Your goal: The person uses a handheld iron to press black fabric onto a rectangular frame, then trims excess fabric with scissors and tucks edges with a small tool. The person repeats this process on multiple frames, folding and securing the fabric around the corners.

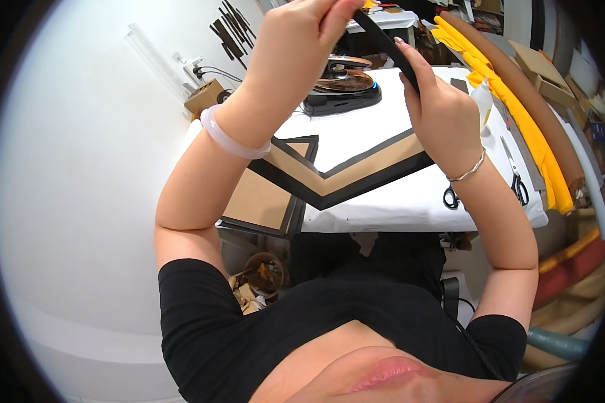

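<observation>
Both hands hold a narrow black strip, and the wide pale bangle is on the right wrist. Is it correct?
Wrong wrist: the head view shows the wide pale bangle on the left wrist. The left hand and right hand do hold the narrow black strip.

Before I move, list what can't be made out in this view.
Head view:
- Left hand: top part, cut off by the upper edge.
- Black strip: upper end, hidden by the left hand.
- Black-edged tan piece: both ends, behind the left wrist and right hand.
- Black handle loop: remaining tool, behind the right forearm.
</observation>
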Demonstrator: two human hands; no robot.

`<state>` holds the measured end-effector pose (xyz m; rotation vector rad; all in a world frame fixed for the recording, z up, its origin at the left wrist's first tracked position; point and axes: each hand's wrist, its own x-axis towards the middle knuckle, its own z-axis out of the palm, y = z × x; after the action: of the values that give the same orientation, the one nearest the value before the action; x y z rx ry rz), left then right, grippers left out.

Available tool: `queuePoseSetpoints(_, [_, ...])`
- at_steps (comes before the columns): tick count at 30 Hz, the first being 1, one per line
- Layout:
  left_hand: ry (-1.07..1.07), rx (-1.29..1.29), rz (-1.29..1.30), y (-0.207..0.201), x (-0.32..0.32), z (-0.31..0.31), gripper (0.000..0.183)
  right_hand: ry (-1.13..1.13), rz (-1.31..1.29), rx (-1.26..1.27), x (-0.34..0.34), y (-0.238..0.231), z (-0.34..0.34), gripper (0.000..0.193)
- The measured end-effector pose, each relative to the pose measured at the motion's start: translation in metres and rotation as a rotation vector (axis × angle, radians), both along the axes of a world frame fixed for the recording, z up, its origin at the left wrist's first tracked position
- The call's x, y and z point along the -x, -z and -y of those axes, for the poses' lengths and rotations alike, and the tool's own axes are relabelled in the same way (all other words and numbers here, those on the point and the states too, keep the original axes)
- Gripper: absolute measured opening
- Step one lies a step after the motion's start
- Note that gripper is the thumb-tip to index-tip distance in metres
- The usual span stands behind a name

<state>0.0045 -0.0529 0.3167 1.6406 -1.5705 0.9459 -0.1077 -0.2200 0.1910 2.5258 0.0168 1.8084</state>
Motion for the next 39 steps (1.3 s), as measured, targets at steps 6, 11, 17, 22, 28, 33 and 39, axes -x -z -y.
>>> queuePoseSetpoints(6, [-0.049, -0.114, -0.035, -0.007, 0.025, -0.001, 0.039, -0.008, 0.002, -0.024, 0.002, 0.003, 0.006, 0.051])
queuePoseSetpoints(11, [0.086, -0.201, -0.176, 0.002, -0.020, 0.009, 0.043, 0.051, -0.060, -0.051, 0.000, 0.006, 0.015, 0.052])
queuePoseSetpoints(17, [0.025, -0.313, -0.007, 0.002, -0.017, 0.005, 0.044, 0.095, -0.090, -0.055, 0.003, 0.006, 0.017, 0.059])
queuePoseSetpoints(22, [0.099, -0.140, 0.195, 0.027, -0.039, 0.002, 0.032, 0.070, -0.042, -0.005, 0.003, 0.007, 0.018, 0.060])
queuePoseSetpoints(28, [-0.038, -0.044, 0.289, 0.034, -0.039, 0.003, 0.035, 0.046, -0.025, -0.001, 0.001, 0.005, 0.009, 0.060])
queuePoseSetpoints(33, [-0.096, -0.210, 0.195, 0.021, -0.021, 0.001, 0.040, 0.082, -0.060, -0.054, -0.004, 0.013, 0.010, 0.060])
queuePoseSetpoints(39, [-0.042, -0.182, 0.174, 0.033, -0.037, 0.014, 0.038, 0.118, -0.070, -0.092, -0.007, 0.021, 0.014, 0.057])
